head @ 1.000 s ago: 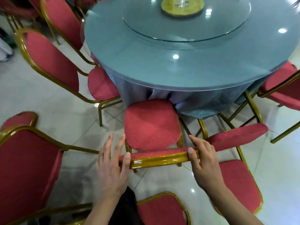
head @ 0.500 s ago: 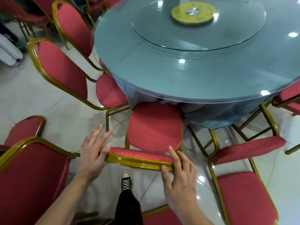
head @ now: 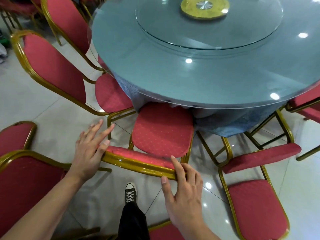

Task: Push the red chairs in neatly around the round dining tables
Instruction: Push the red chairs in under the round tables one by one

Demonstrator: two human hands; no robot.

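Observation:
A red chair (head: 161,131) with a gold frame stands right in front of me, its seat partly under the round glass-topped table (head: 173,66). My left hand (head: 88,149) lies with straight fingers against the left end of the chair's gold back rail (head: 138,164). My right hand (head: 183,193) rests on the right end of that rail, fingers over the top and thumb below it, loosely spread. A second red chair (head: 256,201) stands to the right, turned askew and away from the table.
More red chairs ring the table: one at the left (head: 55,70), another behind it (head: 67,19), one at the right edge (head: 306,103). A chair back (head: 26,184) stands close at my lower left. My shoe (head: 130,193) is on the tiled floor. A glass turntable (head: 207,23) sits on the table.
The chair has slid further under the table and its back rail has swung to slant down to the right. Both hands stayed at the rail's ends; the view moved closer.

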